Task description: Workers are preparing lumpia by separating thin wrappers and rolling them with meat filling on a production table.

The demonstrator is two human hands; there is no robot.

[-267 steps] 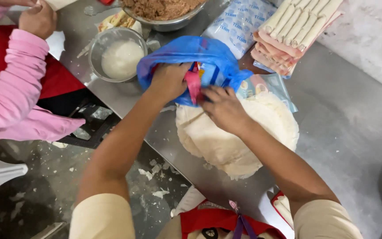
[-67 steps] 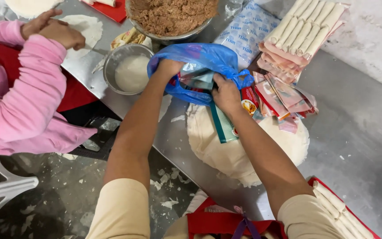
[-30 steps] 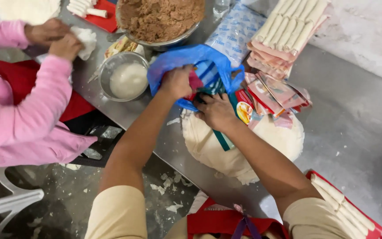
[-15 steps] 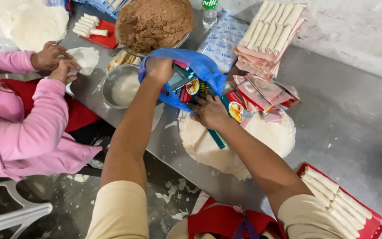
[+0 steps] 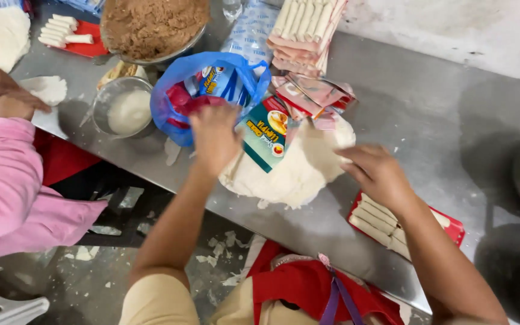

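One steel table (image 5: 452, 120) fills most of the view. On it, near the middle, lies one pile of white wrappers (image 5: 299, 168), the largest thing on the surface. One wide bowl (image 5: 151, 27) of brown filling sits at the far edge, and one blue bag (image 5: 209, 90) stands open just in front of it, with coloured packets inside. One smaller steel bowl (image 5: 124, 108) holding white paste is just left of the bag.

Three red trays of rolls show: one stacked tray (image 5: 305, 30) at the far side, one tray (image 5: 392, 225) at the near edge, and one at the top left (image 5: 70, 39). One green packet (image 5: 266, 132) rests on the wrappers, beside a loose heap of red packets (image 5: 317, 96).

The left hand (image 5: 212, 135) is at the mouth of the bag, fingers curled; whether it grips anything cannot be told. The right hand (image 5: 377, 174) lies well apart from it, loosely spread, fingertips touching the edge of the wrappers.

At the left, a second person in a pink sleeve (image 5: 7, 180) has two hands (image 5: 4, 93) together by a small wrapper (image 5: 46, 89).
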